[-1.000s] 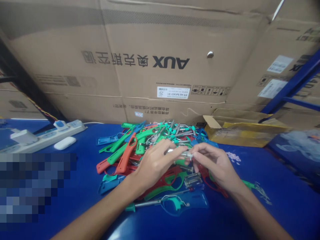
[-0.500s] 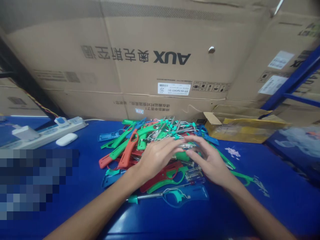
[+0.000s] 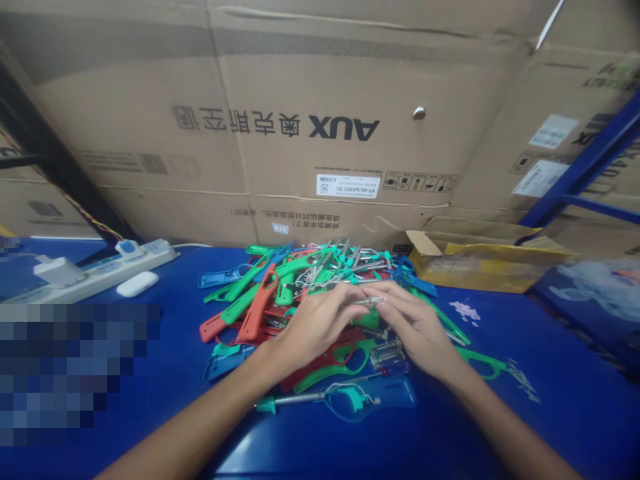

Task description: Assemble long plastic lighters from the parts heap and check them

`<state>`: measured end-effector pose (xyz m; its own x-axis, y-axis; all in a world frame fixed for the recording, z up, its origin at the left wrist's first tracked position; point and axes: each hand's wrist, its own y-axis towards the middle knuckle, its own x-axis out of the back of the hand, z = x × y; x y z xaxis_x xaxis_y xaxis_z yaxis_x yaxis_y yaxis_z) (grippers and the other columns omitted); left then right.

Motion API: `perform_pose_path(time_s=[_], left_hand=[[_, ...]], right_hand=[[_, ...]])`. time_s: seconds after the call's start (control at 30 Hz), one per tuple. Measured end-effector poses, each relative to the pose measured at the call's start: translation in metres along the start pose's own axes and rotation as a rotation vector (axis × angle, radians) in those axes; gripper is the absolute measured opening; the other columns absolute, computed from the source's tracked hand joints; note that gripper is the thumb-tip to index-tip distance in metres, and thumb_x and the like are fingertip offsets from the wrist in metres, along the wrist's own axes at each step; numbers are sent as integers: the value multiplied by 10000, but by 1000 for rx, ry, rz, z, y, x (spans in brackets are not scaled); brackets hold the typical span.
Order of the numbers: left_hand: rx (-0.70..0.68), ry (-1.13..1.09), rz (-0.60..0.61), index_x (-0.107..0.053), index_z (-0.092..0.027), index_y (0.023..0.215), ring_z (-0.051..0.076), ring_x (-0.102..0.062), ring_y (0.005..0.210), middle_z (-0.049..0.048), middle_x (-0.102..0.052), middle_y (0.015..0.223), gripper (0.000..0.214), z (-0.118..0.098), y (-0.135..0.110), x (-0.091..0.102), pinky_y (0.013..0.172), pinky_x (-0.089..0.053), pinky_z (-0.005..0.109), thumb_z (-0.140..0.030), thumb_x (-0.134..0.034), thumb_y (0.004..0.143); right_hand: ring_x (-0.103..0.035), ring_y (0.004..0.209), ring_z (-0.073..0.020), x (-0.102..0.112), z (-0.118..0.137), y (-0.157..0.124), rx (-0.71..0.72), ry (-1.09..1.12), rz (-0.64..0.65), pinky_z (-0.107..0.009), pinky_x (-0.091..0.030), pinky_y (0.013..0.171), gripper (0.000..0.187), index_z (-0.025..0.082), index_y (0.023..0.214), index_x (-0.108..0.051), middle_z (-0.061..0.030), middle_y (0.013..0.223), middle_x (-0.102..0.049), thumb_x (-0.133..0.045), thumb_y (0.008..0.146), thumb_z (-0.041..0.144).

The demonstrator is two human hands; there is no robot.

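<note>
Head view: left fingers (image 3: 353, 311) and right fingers (image 3: 401, 321) around a small part (image 3: 369, 302), blue tabletop (image 3: 520, 323) both sides

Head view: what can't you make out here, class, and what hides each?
All in the head view:
Small part: full shape, covered by the left hand and right hand.
Pale pink pieces: exact shape, too small.
Open carton: its bottom, hidden by the front wall.
White label under AUX: finest print, too small.
Translucent plastic: cut off by right edge.

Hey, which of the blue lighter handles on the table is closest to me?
The see-through blue handle at the front of the pile, with a teal piece at its ring; the other blue ones lie farther back.
</note>
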<state>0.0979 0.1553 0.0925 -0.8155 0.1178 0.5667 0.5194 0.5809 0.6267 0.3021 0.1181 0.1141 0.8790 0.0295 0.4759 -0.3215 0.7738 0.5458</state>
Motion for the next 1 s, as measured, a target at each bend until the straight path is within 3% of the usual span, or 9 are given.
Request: perform_pose_path(time_s=[0.23,0.37,0.6,0.8,0.9,1.0], left_hand=[[-8,-9,-14,-567,-212,1187,169,-751,940,39,-765,1084,147,2,-2,0,778,-575,279,-261,-545,1050],[2,-29,-20,-589,-221,1175,164,-744,966,34,-758,1093,144,3,-3,0,813,-569,277,-280,-551,1049],[-26,-12,-40,-613,-218,1164,175,-739,979,43,-753,1087,147,7,-6,-2,820,-565,286,-286,-562,1045],[-76,33,-14,-626,-216,1140,161,-733,930,36,-749,1055,162,4,-1,7,781,-552,276,-320,-533,1058],[-61,40,4,-609,-221,1158,162,-738,893,36,-753,1040,175,0,1,12,758,-553,282,-333,-511,1066],[-10,23,3,-563,-217,1219,189,-744,955,63,-757,1098,196,-2,1,14,779,-566,312,-324,-486,1074]], right_hand=[[-694,1113,-226,-2,0,0,-69,-2,-105,-396,-552,977,284,321,1243,-742,-40,1216,-759,-631,981,312],[-714,1015,-200,-3,-3,0,-21,26,-143,-360,-561,919,252,331,1172,-775,-20,1106,-796,-660,962,254],[-704,1043,-172,-2,-2,0,0,71,-115,-321,-549,929,314,376,1209,-748,-5,1145,-788,-650,963,206],[-708,1048,-175,1,-3,2,-11,108,-115,-339,-542,967,266,375,1130,-784,5,1098,-795,-682,941,218],[-698,1075,-194,3,-5,2,-67,162,-81,-345,-563,931,375,374,1192,-757,0,1183,-765,-793,844,239],[-714,965,-180,3,-8,2,-202,293,-46,-305,-599,774,474,370,1225,-739,-11,1238,-732,-850,773,284]])
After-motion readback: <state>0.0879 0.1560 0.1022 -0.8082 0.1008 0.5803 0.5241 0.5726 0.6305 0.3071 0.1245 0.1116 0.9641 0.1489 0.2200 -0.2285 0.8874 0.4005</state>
